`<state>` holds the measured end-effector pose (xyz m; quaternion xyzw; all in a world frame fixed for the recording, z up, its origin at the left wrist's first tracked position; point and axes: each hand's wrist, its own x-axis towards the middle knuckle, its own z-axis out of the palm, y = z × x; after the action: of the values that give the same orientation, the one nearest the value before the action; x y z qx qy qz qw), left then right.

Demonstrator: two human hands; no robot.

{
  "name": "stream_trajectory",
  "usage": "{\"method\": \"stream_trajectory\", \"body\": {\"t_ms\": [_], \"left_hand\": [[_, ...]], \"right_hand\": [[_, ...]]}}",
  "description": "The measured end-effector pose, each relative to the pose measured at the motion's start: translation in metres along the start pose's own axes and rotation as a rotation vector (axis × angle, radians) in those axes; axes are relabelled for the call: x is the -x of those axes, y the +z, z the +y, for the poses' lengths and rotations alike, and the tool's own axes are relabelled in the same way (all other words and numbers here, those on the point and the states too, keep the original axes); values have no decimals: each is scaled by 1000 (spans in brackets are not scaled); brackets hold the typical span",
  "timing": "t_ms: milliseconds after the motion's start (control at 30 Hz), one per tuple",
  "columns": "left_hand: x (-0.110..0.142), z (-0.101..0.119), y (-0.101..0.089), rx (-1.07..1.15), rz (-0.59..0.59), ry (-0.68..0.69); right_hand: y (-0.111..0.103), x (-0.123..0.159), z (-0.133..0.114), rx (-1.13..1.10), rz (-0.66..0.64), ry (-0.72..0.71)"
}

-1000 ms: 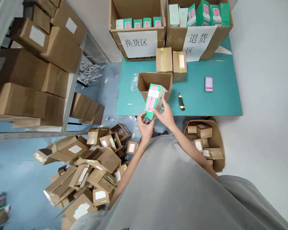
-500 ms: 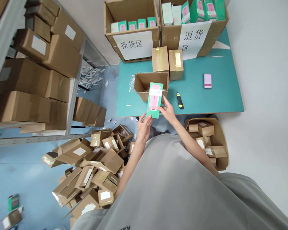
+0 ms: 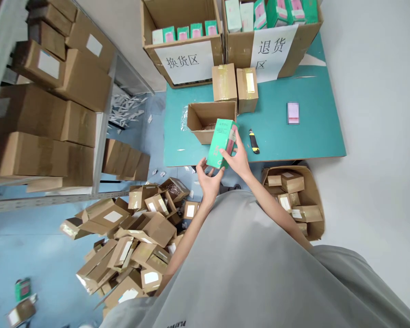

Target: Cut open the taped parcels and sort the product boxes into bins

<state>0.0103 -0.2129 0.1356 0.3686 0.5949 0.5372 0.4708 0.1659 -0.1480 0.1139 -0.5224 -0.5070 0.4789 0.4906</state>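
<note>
From here, the left hand [image 3: 209,184] grips the green box [image 3: 220,136] near its base, the right hand [image 3: 239,160] its side: stiff, probably light, best held there.

I count two hands [image 3: 238,160], one held green box [image 3: 218,141] and one knife [image 3: 254,142]. There's one table [image 3: 307,141], two paper signs [image 3: 184,61].

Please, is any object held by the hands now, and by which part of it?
Yes, a green-and-pink box: the left-hand grip supports its near end, and the right-hand grip holds its right side.
</note>
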Motion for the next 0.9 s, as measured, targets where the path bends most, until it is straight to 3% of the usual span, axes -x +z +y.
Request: {"method": "stream_trajectory", "body": {"t_ms": [100, 233, 333, 500, 667, 800, 900], "left_hand": [[2, 1, -1, 99, -38, -75], [-9, -1, -4, 340, -84, -423], [-16, -2, -3, 401, -108, -490], [-17, -7, 3, 308, -44, -388], [-10, -8, 6, 61, 43, -131], [2, 0, 7, -47, -18, 47], [5, 5, 7, -30, -83, 26]], "right_hand": [[-4, -2, 6, -49, 105, 4], [-11, -2, 14, -96, 86, -2], [-14, 0, 15, -163, 81, 6], [-18, 0, 9, -221, 64, 60], [-21, 1, 5, -166, 145, 135], [-23, 0, 5, -134, 159, 191], [-27, -2, 7, -116, 159, 165]]}}
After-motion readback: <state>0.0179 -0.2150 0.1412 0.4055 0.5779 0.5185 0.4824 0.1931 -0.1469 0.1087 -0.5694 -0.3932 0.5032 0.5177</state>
